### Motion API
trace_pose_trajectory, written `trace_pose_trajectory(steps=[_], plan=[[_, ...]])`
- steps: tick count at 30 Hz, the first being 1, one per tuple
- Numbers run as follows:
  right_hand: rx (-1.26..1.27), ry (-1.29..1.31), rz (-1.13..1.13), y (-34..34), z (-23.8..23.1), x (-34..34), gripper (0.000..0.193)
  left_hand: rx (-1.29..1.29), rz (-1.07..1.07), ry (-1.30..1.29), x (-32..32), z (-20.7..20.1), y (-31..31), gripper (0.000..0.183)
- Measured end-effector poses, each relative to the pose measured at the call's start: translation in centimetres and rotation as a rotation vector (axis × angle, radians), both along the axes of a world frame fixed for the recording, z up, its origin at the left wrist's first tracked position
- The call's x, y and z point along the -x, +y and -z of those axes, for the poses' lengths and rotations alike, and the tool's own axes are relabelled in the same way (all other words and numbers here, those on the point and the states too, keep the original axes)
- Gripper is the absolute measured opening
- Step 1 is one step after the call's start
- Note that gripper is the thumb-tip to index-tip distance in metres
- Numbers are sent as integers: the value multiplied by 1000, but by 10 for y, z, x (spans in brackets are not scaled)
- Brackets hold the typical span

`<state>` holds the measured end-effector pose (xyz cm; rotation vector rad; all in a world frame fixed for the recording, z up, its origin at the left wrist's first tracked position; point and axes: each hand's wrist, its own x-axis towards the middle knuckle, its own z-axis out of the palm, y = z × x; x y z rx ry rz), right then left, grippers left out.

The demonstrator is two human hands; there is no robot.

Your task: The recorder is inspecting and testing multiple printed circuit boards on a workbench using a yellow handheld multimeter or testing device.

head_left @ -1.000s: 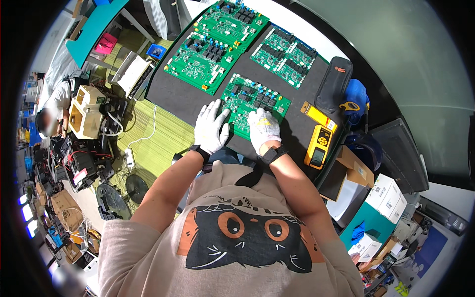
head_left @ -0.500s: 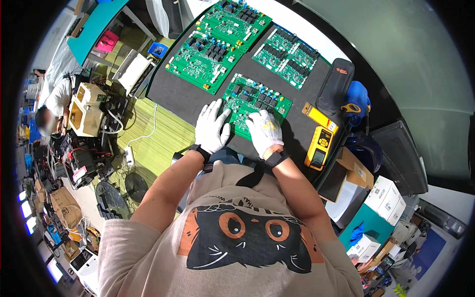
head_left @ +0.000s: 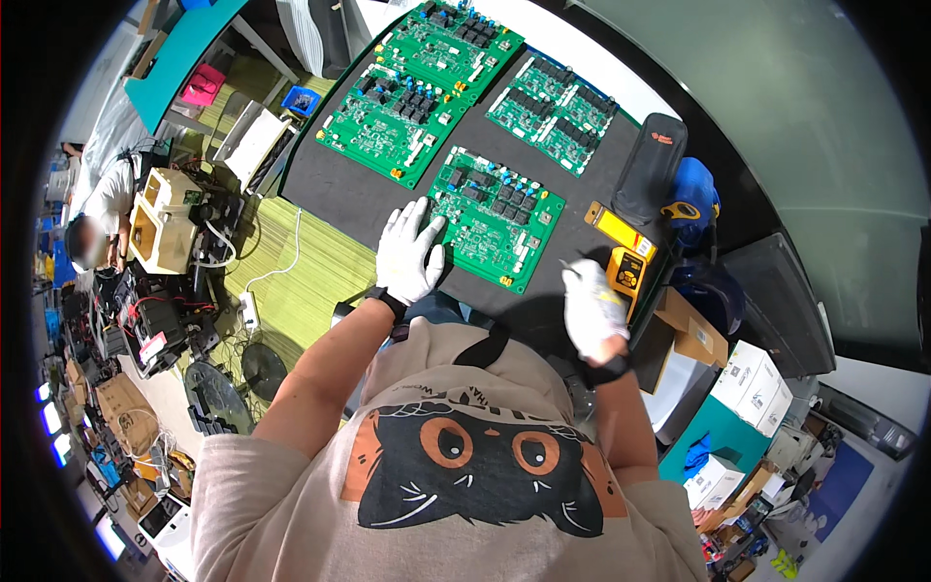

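Observation:
A green circuit board [head_left: 485,238] with black relays and blue parts lies on the dark tabletop in front of me. My left hand [head_left: 409,254], in a white glove, rests at the board's left edge with its fingers spread. Away from the board, my gloved right hand [head_left: 593,308] is beside a yellow handheld meter [head_left: 629,272] and covers its lower part. Motion smears the fingers of that hand, and whether it touches the meter is unclear. Beyond the meter lies a yellow flat item [head_left: 621,230] with a label.
Two larger green boards [head_left: 393,116] lie at the far left, and a panel of smaller boards [head_left: 553,112] at the far middle. A black zip case [head_left: 652,167] and a blue tool [head_left: 693,194] are at the right. An open cardboard box [head_left: 690,325] stands near the table's right edge.
My right hand has left the circuit board and moved right, next to the yellow meter. My left hand stays at the board's left edge.

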<state>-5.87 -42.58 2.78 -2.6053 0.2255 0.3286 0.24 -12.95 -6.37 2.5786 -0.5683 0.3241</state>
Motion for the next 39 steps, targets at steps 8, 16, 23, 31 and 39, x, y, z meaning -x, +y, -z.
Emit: trace_pose_trajectory(steps=[8,16,23,31,39], plan=[[3,107,116,-75,-17,71,27,-9,2,-9,0,-1,-1,44],[102,350,156,-92,-21,135,24,-21,4,4,0,-3,-1,45],[134,221,64,-124,-12,176,23,-28,0,-14,1,-3,-2,43],[251,108,549,-126,16,164,26,-27,3,-23,2,-3,-3,43],[278,-256,316,-102,24,100,24,-22,-5,-27,2,-1,-4,43]])
